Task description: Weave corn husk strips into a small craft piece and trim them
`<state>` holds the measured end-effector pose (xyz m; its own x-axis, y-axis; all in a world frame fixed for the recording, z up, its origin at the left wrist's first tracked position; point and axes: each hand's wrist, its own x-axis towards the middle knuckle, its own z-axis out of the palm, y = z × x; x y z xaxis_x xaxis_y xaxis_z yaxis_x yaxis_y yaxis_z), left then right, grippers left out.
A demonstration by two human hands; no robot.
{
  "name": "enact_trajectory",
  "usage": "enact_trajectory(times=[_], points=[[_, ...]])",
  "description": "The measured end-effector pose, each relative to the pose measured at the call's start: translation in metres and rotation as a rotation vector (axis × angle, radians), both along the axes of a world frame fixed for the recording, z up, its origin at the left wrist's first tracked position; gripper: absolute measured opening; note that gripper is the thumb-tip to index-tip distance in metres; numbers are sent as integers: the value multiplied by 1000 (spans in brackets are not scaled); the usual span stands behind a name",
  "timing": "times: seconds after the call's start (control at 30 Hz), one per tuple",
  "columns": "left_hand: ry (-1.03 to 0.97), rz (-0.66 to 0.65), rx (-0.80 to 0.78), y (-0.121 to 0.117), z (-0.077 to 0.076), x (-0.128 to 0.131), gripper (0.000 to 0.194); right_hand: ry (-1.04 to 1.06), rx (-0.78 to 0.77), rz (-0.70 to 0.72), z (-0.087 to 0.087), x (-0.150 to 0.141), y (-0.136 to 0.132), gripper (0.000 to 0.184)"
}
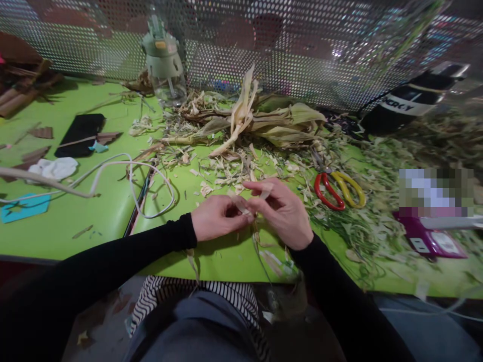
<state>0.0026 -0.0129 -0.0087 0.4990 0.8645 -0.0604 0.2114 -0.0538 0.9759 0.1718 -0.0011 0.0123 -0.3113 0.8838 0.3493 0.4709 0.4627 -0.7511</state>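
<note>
Left hand: pinching a pale strip between thumb and fingers, above the worktop near its front edge.
Right hand: meeting the left at that strip, its grip closing on it too.
Husks: lying heaped toward the back edge, before a mesh screen.
Scraps: littering the space between hands and husks, spreading thickly rightward.
Scissors: resting just past the right hand, handles facing the front edge.
Cable: looping left of the left hand.
Phone: lying farther left.
Clear bottle: standing near the back edge.
Black bottle: occupying the back right.
Purple packet: sitting among scraps, front right.
</note>
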Motion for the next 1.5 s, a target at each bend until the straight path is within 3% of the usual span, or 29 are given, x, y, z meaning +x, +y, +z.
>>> enact_trajectory(times=[0.13,0.23,0.57,0.73,0.87,1.1,1.23,1.37,1.43,1.5], points=[[-5,57,36,-1,-2,2,16,11,14,48,-5,-5,-1,9],[-37,40,-2,-2,1,2,21,106,-59,43,-8,-5,-1,9],[-203,-107,-354,-5,-1,6,29,231,-250,-28,-12,-4,-2,16],[-358,-117,-581,-3,2,7,42,201,-370,21,-7,-7,-2,28],[-425,-84,-639,-1,4,5,38,157,-396,-22,-3,-6,-1,43],[-453,-70,-675,-2,7,3,39,56,-195,-136,-2,-2,1,48],[-468,-41,-661,-2,8,2,41,39,-138,-134,0,2,4,45],[-531,93,-613,-1,7,3,41,48,349,-274,-3,6,3,36],[-543,168,-548,0,6,2,42,-48,471,-194,-6,5,-1,32],[-511,228,-441,2,5,2,38,-189,426,-48,-9,0,-4,30]])
